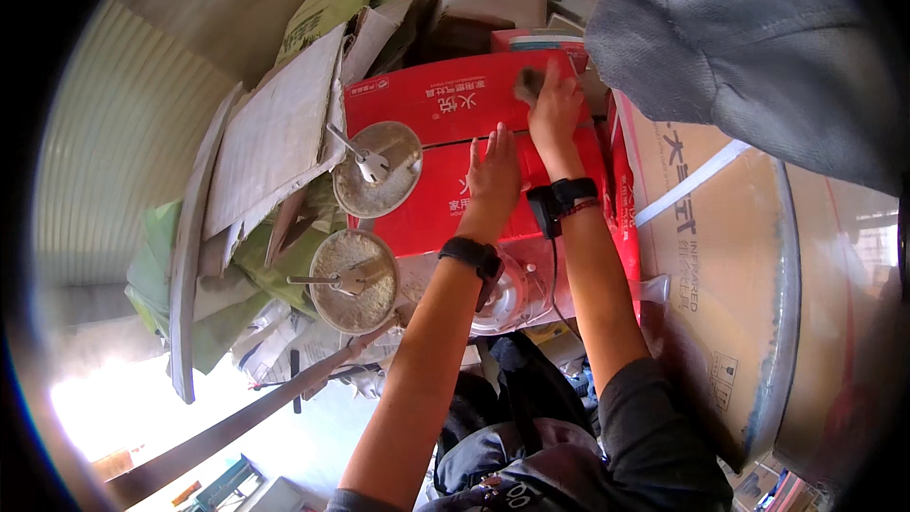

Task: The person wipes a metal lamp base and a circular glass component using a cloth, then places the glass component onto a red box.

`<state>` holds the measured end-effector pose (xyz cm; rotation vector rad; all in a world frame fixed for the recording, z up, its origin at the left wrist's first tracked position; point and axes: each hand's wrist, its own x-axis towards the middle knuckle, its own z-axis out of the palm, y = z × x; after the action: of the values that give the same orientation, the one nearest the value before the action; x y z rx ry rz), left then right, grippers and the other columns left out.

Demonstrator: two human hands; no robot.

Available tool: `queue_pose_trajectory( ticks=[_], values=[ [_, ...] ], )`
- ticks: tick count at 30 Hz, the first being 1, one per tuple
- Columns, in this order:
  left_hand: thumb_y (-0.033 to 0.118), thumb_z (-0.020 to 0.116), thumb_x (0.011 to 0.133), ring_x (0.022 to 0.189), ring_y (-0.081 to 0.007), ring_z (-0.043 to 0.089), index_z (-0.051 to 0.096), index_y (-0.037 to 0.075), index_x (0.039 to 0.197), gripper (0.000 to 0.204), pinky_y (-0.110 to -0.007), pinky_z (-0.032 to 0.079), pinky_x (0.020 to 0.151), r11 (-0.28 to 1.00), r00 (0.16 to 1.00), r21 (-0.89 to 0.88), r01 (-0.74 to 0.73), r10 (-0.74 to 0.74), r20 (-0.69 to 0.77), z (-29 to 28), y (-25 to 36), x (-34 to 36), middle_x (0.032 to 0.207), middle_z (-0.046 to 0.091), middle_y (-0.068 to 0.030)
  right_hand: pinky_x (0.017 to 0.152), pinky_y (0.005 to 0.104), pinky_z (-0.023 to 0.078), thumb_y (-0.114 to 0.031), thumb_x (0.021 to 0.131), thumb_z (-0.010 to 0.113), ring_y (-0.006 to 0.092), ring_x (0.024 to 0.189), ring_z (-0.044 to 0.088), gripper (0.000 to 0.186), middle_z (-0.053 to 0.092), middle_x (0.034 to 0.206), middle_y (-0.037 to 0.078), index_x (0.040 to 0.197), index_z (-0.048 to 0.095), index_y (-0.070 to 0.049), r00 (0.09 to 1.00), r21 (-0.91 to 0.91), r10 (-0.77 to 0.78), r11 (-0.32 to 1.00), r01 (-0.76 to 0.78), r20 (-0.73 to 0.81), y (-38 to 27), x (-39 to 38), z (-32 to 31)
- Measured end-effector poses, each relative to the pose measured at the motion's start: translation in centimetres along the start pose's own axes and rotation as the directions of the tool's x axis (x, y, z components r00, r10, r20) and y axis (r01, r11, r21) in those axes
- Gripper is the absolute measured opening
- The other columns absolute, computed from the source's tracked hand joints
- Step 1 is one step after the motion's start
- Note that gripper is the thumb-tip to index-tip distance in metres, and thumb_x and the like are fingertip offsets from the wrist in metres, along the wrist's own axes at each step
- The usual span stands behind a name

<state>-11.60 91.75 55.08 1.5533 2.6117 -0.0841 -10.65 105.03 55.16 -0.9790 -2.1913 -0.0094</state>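
Note:
A red cardboard box (417,100) with pale printing lies in front of me, a dark seam running across its top. My left hand (495,175) rests palm down on it near the seam, fingers stretched out and holding nothing. Toward the box's far right corner, my right hand (556,109) is closed on a small greyish-brown pad (529,85) at the red surface. Motion smears these fingers, and I cannot make out what the pad is made of. Both wrists wear black bands; a dark cable hangs from the right one.
Two round bowls (409,147) (327,308) of pale crumbly stuff, each with a metal-handled tool, stand left of the box. A clear round container (512,299) is under my left wrist. Torn cardboard (275,133) leans left. Large brown cartons (701,303) stand right; grey cloth (739,47) hangs above.

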Motion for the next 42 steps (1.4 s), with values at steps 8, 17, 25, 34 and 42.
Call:
queue_pose_trajectory(
  ticks=[8,17,25,34,42],
  values=[
    [0.044,0.066,0.067,0.130,-0.0181,0.021,0.020,0.003,0.135,0.092,-0.043,0.015,0.105,0.997,0.999,-0.080,0.010,-0.007,0.041,0.4,-0.3,0.5,0.143,0.017,-0.0093,0.064,0.0399,0.043,-0.001,0.069,0.053,0.0348,0.080,0.050,0.031,0.049,0.090,0.017,0.100,0.050,-0.007,0.999,-0.095,-0.038,0.995,0.038,0.000,-0.1,-0.9,1.5],
    [0.046,0.065,0.067,0.131,-0.0178,0.018,0.020,0.004,0.135,0.092,-0.043,0.014,0.105,0.997,0.998,-0.062,0.049,-0.046,0.050,0.6,0.3,0.4,0.143,0.015,-0.0092,0.072,0.0398,0.048,-0.012,0.072,0.059,0.0379,0.086,0.054,0.031,0.051,0.097,0.019,0.102,0.052,-0.007,0.978,-0.182,0.064,0.983,-0.027,0.199,1.0,5.2,4.4],
    [0.038,0.062,0.073,0.131,-0.0197,0.019,0.028,0.003,0.132,0.077,-0.044,0.017,0.105,0.990,0.998,-0.141,0.026,-0.033,-0.054,0.4,0.1,-0.9,0.143,0.014,-0.0121,0.081,0.0398,0.043,-0.037,0.068,0.065,0.0375,0.093,0.055,0.048,0.059,0.096,0.025,0.097,0.059,0.001,0.905,0.608,0.059,0.722,-0.330,0.421,-3.5,10.2,5.6],
    [0.020,0.061,0.073,0.122,-0.0289,0.032,0.037,0.003,0.125,0.060,-0.040,0.027,0.100,0.834,0.915,-0.510,0.212,-0.353,-0.196,-0.4,-0.8,-11.8,0.134,0.029,-0.0149,0.080,0.0427,0.043,-0.028,0.073,0.058,0.0389,0.091,0.054,0.034,0.059,0.092,0.022,0.095,0.058,-0.001,0.761,0.571,-0.350,0.820,-0.034,0.547,-10.0,7.4,4.4],
    [0.013,0.058,0.074,0.107,-0.0319,0.043,0.047,0.004,0.110,0.039,-0.038,0.039,0.089,0.830,0.852,-0.399,0.390,-0.490,-0.185,-0.5,-2.8,-16.3,0.114,0.043,-0.0153,0.071,0.0441,0.046,-0.042,0.077,0.055,0.0345,0.083,0.058,0.039,0.061,0.085,0.018,0.092,0.061,-0.007,0.907,0.497,-0.077,0.854,-0.155,0.415,-10.8,2.4,4.2]
  ],
)
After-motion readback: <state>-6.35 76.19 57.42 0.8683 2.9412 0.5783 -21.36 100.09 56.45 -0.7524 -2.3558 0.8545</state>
